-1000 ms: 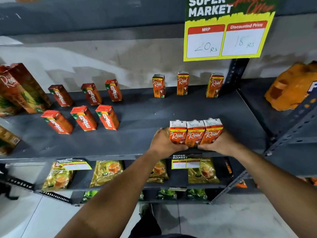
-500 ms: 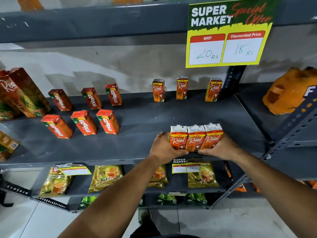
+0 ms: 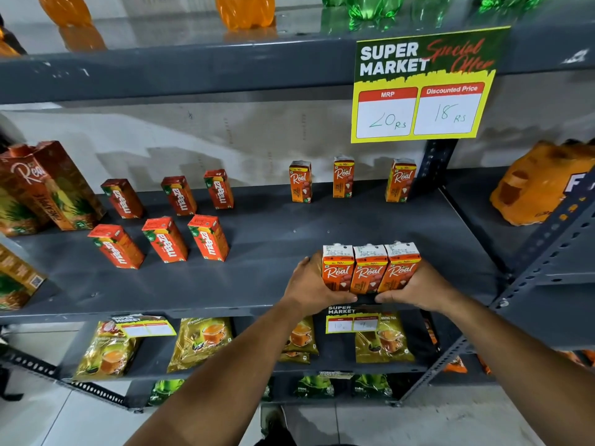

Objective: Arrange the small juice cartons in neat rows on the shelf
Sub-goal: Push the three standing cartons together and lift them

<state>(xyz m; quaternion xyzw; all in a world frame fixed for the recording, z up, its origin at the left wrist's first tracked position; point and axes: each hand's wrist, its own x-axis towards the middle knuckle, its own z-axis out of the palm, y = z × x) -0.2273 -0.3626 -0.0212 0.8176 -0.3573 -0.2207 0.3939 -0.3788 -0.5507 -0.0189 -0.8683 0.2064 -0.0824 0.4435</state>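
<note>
At shelf (image 3: pixel 257 284) front: left hand (image 3: pixel 310 284), right hand (image 3: pixel 415 289), fingers curled, clamp three Real cartons (image 3: pixel 370 268) between.

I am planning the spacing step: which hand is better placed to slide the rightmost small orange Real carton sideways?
The right hand: it already presses the rightmost small orange Real carton, with bare grey metal shelf beside it. The left hand holds the opposite end.

1. Left hand (image 3: pixel 310 284) & right hand (image 3: pixel 415 289) squeeze 3 Real cartons (image 3: pixel 370 268) together, side by side, at the shelf (image 3: pixel 257 278) front edge.
2. 3 more Real cartons (image 3: pixel 343 177) stand apart at the back edge.
3. 6 Maaza cartons (image 3: pixel 164 239) in 2 rows, left part.
</note>
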